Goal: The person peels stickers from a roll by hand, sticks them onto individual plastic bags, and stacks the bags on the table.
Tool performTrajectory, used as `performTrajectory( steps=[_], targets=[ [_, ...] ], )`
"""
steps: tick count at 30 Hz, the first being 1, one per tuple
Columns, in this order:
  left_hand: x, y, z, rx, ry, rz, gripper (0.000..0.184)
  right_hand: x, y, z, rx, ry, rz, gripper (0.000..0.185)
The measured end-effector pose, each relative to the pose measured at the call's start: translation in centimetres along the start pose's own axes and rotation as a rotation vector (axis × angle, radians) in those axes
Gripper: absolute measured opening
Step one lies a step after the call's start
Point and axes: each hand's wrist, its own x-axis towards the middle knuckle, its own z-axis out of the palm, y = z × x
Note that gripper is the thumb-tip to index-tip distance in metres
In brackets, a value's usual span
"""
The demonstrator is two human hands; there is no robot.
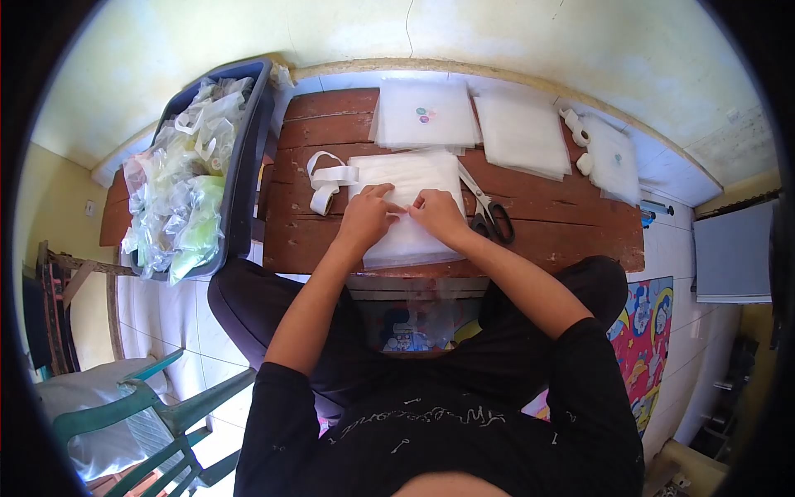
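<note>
A stack of whitish, see-through plastic sheets or bags (406,240) lies in front of me on the brown wooden table (580,224). My left hand (369,217) rests on the stack, fingers spread over the top sheet. Close beside it, my right hand (436,217) has its fingertips pinched together over the plastic; what they hold is too small to tell. Scissors (490,217) with black handles lie right of the stack, blades partly against its edge. To the left sits a roll of white ribbon or tape (323,197), its loose strip curling beside the stack.
At the back are two piles of plastic sheets (426,116) (522,132) and a smaller pile (613,161) with white rolls (573,124). A dark bin (263,108) full of plastic bags (186,182) stands left. A green chair (157,406) is at lower left.
</note>
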Motion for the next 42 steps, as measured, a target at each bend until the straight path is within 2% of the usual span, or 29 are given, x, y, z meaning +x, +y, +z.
performTrajectory(
  steps=[2, 3, 5, 6, 8, 9, 11, 15, 17, 18, 21, 25, 28, 30, 31, 33, 37, 39, 40, 41, 42],
  targets=[
    [0.0, -0.1, 0.0, 0.008, -0.007, -0.015, 0.025, -0.4, -0.2, 0.1, -0.086, 0.124, -0.054, 0.045],
    [0.2, -0.1, -0.1, 0.014, 0.003, -0.010, 0.025, -0.7, -0.4, -0.1, -0.089, 0.133, -0.062, 0.045],
    [0.1, -0.1, 0.0, 0.007, 0.018, 0.002, 0.023, -1.4, -0.7, -0.1, -0.137, 0.314, -0.101, 0.037],
    [0.1, -0.2, 0.0, 0.007, 0.019, 0.004, 0.023, -1.4, -0.4, 0.0, -0.138, 0.316, -0.101, 0.037],
    [0.0, -0.2, -0.1, -0.006, 0.021, 0.021, 0.024, -1.3, 0.2, -0.1, -0.109, 0.163, -0.311, 0.032],
    [0.1, -0.1, -0.1, -0.006, 0.022, 0.021, 0.024, -1.5, 0.3, -0.1, -0.110, 0.163, -0.311, 0.032],
    [0.0, 0.1, -0.2, 0.036, -0.030, 0.002, 0.034, -2.0, 0.5, 0.0, -0.312, 0.118, -0.283, 0.029],
    [-0.2, -0.3, 0.5, 0.048, 0.029, 0.049, 0.040, -2.4, 0.5, -3.1, -0.330, 0.282, -0.158, 0.034],
    [-0.2, -0.4, 0.6, 0.025, 0.058, 0.057, 0.043, -2.4, 1.4, -4.7, -0.354, 0.432, -0.140, 0.044],
    [-0.2, -0.3, 0.5, 0.023, 0.060, 0.057, 0.043, -2.4, 1.5, -5.1, -0.328, 0.359, -0.029, 0.054],
    [-0.1, 0.0, 0.7, 0.014, 0.058, 0.024, 0.039, -2.4, 1.9, -5.1, -0.257, 0.287, -0.005, 0.056],
    [-0.2, -0.1, 0.9, 0.013, 0.069, 0.015, 0.037, -1.9, 3.2, -3.7, -0.161, 0.377, -0.095, 0.058],
    [-0.2, -0.1, 0.7, -0.005, 0.066, 0.015, 0.038, -1.8, 2.4, -4.2, -0.075, 0.438, -0.091, 0.053],
    [-0.2, -0.1, 0.5, -0.018, 0.057, 0.009, 0.038, -2.2, 1.8, -5.0, 0.027, 0.342, -0.066, 0.037],
    [-0.2, -0.1, 0.5, -0.016, 0.061, 0.009, 0.037, -2.1, 2.1, -4.8, 0.027, 0.342, -0.064, 0.037],
    [-0.1, -0.1, 0.5, -0.016, 0.064, 0.007, 0.037, -1.9, 2.5, -4.5, -0.040, 0.384, -0.095, 0.023],
    [-0.1, -0.3, 0.8, -0.063, 0.125, 0.014, 0.036, -2.8, 1.8, -5.3, -0.173, 0.410, -0.112, 0.016],
    [0.0, -0.3, 1.0, -0.076, 0.159, 0.019, 0.036, -3.5, 0.9, -6.2, -0.271, 0.515, -0.203, 0.012],
    [0.1, -0.2, 1.0, -0.144, 0.262, 0.001, 0.038, -3.7, 0.4, -7.0, -0.273, 0.518, -0.205, 0.012],
    [0.3, -0.1, 1.1, -0.213, 0.364, -0.017, 0.040, -3.8, 0.0, -7.9, -0.190, 0.514, -0.289, 0.010],
    [0.5, 0.3, 0.8, -0.215, 0.366, -0.014, 0.040, -3.9, -0.5, -8.7, -0.107, 0.509, -0.373, 0.009]
  ],
)
